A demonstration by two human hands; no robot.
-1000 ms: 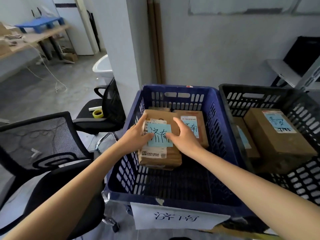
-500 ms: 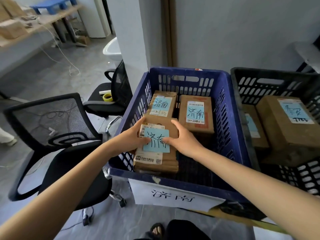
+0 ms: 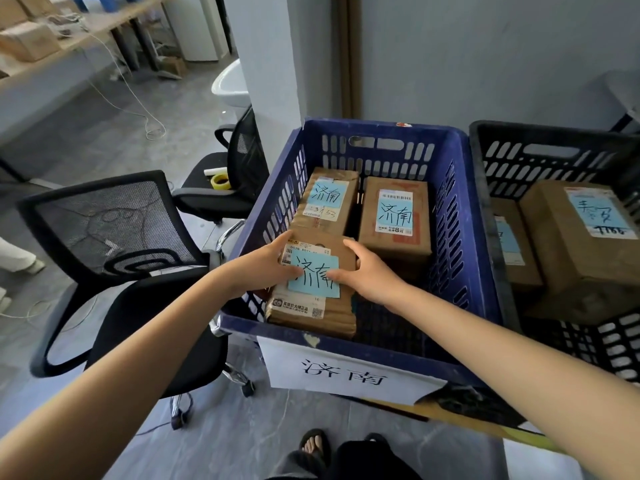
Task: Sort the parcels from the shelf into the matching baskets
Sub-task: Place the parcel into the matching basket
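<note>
a black mesh-backed office chair [image 3: 114,237] stands just left of the baskets, beside the left forearm. a second black chair [image 3: 221,199] behind it carries a yellow tape roll [image 3: 220,181]. a white pillar [image 3: 270,64] rises behind the blue slotted plastic basket [image 3: 453,216], which has a white paper sign [image 3: 343,372] on its front. at its back, two brown taped parcels [image 3: 394,220] lie side by side. in its front left corner is a brown cardboard parcel with a blue note [image 3: 311,310]; the left hand [image 3: 263,268] and right hand [image 3: 370,271] grip its sides, thumbs on top. the black slotted plastic basket [image 3: 554,131] alongside holds two more brown boxes [image 3: 581,265].
</note>
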